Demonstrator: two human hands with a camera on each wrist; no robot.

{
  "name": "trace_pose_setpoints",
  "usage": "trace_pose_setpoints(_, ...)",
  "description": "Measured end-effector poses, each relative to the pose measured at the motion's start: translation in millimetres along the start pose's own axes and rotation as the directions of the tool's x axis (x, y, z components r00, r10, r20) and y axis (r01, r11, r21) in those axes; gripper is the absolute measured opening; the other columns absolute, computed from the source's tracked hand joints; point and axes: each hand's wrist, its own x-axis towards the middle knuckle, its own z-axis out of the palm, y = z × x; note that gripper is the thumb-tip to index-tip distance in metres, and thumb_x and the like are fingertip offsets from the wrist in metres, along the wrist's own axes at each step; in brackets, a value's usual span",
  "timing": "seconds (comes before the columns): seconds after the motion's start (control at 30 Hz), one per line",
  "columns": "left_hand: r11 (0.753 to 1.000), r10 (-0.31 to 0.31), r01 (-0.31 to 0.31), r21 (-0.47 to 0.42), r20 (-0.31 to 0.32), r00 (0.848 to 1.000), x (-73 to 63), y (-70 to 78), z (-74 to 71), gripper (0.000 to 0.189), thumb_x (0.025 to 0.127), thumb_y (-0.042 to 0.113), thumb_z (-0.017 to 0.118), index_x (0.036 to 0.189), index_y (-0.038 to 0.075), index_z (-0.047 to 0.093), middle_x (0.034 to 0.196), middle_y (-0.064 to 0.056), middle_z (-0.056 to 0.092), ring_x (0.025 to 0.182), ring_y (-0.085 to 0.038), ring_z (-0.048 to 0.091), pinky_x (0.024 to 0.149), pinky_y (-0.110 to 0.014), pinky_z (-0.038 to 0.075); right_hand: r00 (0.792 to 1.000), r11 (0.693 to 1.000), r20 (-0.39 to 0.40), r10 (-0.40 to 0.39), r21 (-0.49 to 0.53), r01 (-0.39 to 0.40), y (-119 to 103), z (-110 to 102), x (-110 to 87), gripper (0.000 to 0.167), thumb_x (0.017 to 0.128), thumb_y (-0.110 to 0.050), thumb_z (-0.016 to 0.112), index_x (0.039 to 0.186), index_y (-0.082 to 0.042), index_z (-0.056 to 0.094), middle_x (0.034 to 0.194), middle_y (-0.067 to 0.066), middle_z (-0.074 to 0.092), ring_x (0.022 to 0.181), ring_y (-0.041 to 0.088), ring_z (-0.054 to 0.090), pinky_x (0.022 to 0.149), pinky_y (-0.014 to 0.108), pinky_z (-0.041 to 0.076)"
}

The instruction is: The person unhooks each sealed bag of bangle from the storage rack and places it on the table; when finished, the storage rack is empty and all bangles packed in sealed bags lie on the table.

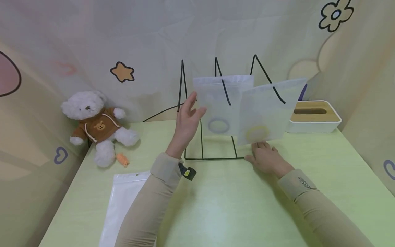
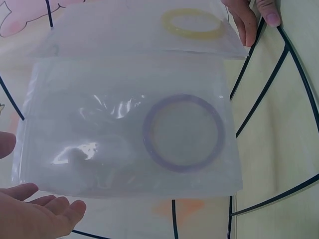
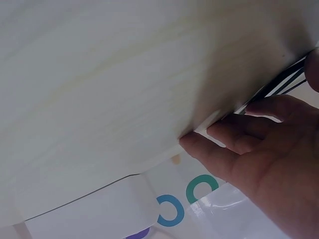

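Note:
A black wire rack [image 1: 213, 159] stands on the table with three upright hooks. From the middle hook hangs a translucent zip bag [image 1: 222, 103] with a purple ring [image 2: 148, 144] inside. A second zip bag [image 1: 268, 109], holding a yellow ring [image 2: 192, 35], hangs tilted on the right hook. My left hand [image 1: 186, 125] is beside the left edge of the purple-ring bag, fingers spread and relaxed, holding nothing. Down at the rack's base, my right hand [image 1: 265, 159] grips the front right wire between thumb and fingers; the right wrist view shows the fingertips [image 3: 187, 139] touching the tabletop.
A flat white bag [image 1: 123, 192] lies at front left, partly under my left sleeve. Behind it are a white teddy bear [image 1: 98, 123] in a brown hoodie and a small orange object [image 1: 122, 160]. A white tissue box [image 1: 313, 127] with a wooden lid stands back right.

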Motion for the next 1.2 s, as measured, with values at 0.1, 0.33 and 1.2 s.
trace_pose_setpoints(0.1,1.000,0.002,-0.002,-0.001,-0.008,1.000,1.4,-0.9,0.4,0.061,0.099,0.018,0.057,0.152,0.011,0.030,0.158,0.001,0.027,0.141,-0.011,0.028,0.113,-0.035,0.027,1.000,1.000,-0.003,-0.002,0.002,0.002,-0.2,-0.1,0.5,0.070,0.102,-0.041,0.045,0.143,0.014,0.030,0.147,0.035,0.029,0.137,0.054,0.020,0.102,0.072,0.021)
trace_pose_setpoints(0.33,1.000,-0.005,0.005,0.006,-0.008,1.000,0.4,-0.4,-0.5,0.060,0.099,0.021,0.056,0.152,0.011,0.030,0.157,0.001,0.028,0.141,-0.015,0.031,0.112,-0.036,0.029,1.000,1.000,-0.001,0.003,0.004,-0.003,-1.4,-1.7,0.7,0.070,0.102,-0.041,0.046,0.143,0.013,0.032,0.148,0.035,0.028,0.137,0.053,0.020,0.103,0.072,0.021)
trace_pose_setpoints(1.2,0.998,-0.018,0.022,0.064,-0.052,0.998,-5.4,3.2,0.7,0.054,0.099,0.025,0.056,0.149,0.017,0.037,0.142,0.003,0.042,0.117,-0.024,0.054,0.100,-0.042,0.043,1.000,1.000,-0.018,-0.001,0.010,0.001,0.2,1.6,-0.3,0.069,0.102,-0.042,0.045,0.142,0.014,0.034,0.147,0.035,0.030,0.137,0.052,0.022,0.103,0.072,0.020)
